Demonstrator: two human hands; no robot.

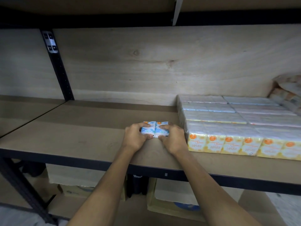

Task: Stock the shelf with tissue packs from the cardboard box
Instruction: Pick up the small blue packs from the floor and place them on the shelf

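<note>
Two small blue-and-white tissue packs stand side by side on the wooden shelf point(68, 128), near its front edge. My left hand point(136, 138) grips the left blue pack point(147, 128). My right hand point(173, 139) grips the right blue pack point(160, 128). The two packs touch each other. Just right of my right hand sits a block of yellow tissue packs point(228, 126), several rows deep, wrapped in clear film. The cardboard box that the packs come from is not clearly identifiable in view.
A black metal upright point(57, 62) stands at the back left, with a wooden back panel behind the shelf. Loose wrapped packs point(286, 92) pile up at the far right. Below the shelf sit cardboard boxes point(172, 196) and dark items.
</note>
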